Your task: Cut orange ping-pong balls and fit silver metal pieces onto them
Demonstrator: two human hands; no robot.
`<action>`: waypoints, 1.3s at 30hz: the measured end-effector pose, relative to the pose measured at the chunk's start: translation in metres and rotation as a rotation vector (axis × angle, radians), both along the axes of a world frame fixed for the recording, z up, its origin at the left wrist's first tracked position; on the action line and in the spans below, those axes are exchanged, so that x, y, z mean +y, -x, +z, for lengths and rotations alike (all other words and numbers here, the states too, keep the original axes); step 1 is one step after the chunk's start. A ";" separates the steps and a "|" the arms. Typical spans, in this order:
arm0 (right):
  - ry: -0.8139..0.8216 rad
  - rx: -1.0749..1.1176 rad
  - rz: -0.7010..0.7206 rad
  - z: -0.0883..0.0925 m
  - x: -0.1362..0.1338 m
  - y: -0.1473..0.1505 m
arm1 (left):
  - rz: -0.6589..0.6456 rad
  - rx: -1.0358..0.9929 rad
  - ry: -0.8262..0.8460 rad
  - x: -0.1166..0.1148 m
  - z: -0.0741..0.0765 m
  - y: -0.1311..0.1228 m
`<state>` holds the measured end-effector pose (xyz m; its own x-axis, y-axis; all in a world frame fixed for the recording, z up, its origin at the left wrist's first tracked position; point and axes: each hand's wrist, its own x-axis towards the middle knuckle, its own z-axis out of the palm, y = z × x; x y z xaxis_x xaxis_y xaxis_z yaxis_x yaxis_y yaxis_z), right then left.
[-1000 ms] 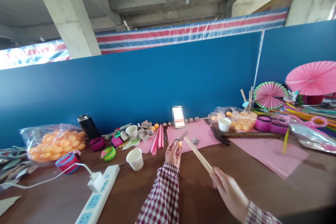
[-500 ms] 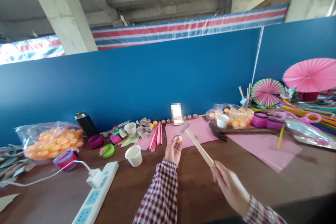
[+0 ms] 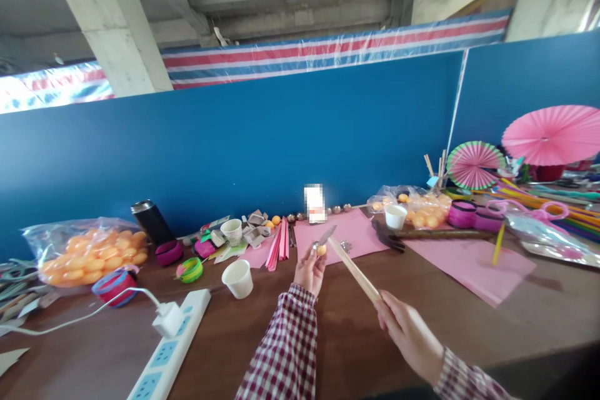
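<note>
My left hand [image 3: 309, 272] reaches out over the table and grips a small orange ball [image 3: 322, 250] between thumb and fingers. Something shiny and silver shows at the top of the ball, too small to make out. In my right hand [image 3: 405, 325] is a small hammer, its wooden handle [image 3: 354, 270] slanting up and left. The hammer's metal head [image 3: 327, 235] is at the ball's upper side; I cannot tell whether they touch. Beyond both hands lies a pink sheet [image 3: 365, 234] with a little pile of shiny silver pieces [image 3: 345, 245] on it.
Silver balls [image 3: 336, 209] line the blue partition [image 3: 281, 137]. A white paper cup [image 3: 237, 279] and a power strip [image 3: 164, 353] stand left. Bags of orange balls [image 3: 105, 250] lie on both sides. A second pink sheet [image 3: 478, 269] is at the right.
The hammer's head has come down and left onto or close beside the ball. My left hand has barely shifted, and the ball shows more orange now.
</note>
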<state>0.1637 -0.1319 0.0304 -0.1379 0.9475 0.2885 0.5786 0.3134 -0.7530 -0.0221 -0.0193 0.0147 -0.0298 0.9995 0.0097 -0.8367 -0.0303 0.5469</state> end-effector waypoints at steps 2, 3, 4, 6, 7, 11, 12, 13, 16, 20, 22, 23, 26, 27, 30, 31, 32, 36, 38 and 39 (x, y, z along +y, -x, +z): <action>-0.014 -0.006 -0.011 0.002 -0.001 -0.001 | -0.017 -0.003 -0.009 0.000 0.000 0.000; -0.025 -0.001 -0.025 0.003 -0.002 -0.001 | -0.023 -0.004 -0.013 -0.001 0.001 0.000; -0.028 0.004 -0.032 0.004 -0.003 -0.001 | -0.025 -0.007 -0.016 -0.001 0.001 0.000; -0.010 0.006 -0.023 0.004 -0.004 -0.001 | -0.020 -0.008 -0.010 0.000 0.001 -0.001; 0.003 0.004 -0.010 0.004 -0.004 -0.001 | -0.017 -0.009 -0.008 0.000 0.001 -0.001; -0.004 -0.001 0.002 0.002 -0.005 -0.001 | -0.015 -0.022 -0.019 -0.001 0.003 -0.001; -0.012 0.004 -0.005 0.001 -0.006 -0.001 | -0.018 -0.027 -0.023 -0.001 0.003 -0.001; -0.014 0.009 -0.008 0.001 -0.006 -0.001 | -0.020 -0.030 -0.023 -0.002 0.003 -0.002; 0.015 0.019 0.003 0.002 -0.005 -0.001 | -0.018 -0.036 0.001 -0.003 0.004 -0.003; 0.023 0.038 -0.007 0.005 -0.006 -0.003 | -0.001 -0.071 0.046 -0.003 0.004 -0.002; 0.016 0.053 -0.017 0.006 -0.008 -0.004 | -0.007 -0.097 0.074 -0.002 0.004 -0.002; 0.012 0.057 -0.022 0.006 -0.009 -0.004 | -0.006 -0.103 0.078 -0.001 0.004 -0.001; -0.005 0.052 -0.025 0.005 -0.011 -0.002 | 0.033 -0.094 0.071 0.000 0.002 -0.002; -0.007 0.047 -0.024 0.003 -0.011 -0.001 | 0.046 -0.086 0.067 0.001 0.002 -0.002; -0.005 0.027 -0.009 0.000 -0.011 0.001 | 0.037 -0.068 0.057 0.001 -0.001 -0.002; -0.001 0.025 -0.005 0.000 -0.011 0.001 | 0.030 -0.064 0.051 0.001 -0.001 -0.002; 0.001 0.027 -0.003 0.000 -0.010 0.001 | 0.025 -0.060 0.048 0.001 -0.002 -0.002; 0.000 0.056 -0.028 -0.001 -0.010 -0.001 | 0.017 -0.044 0.064 0.002 -0.004 0.000; -0.003 0.049 -0.022 -0.002 -0.010 -0.001 | 0.002 -0.031 0.063 0.001 -0.004 0.000; -0.002 0.041 -0.015 -0.003 -0.010 -0.001 | -0.006 -0.025 0.057 0.000 -0.004 -0.001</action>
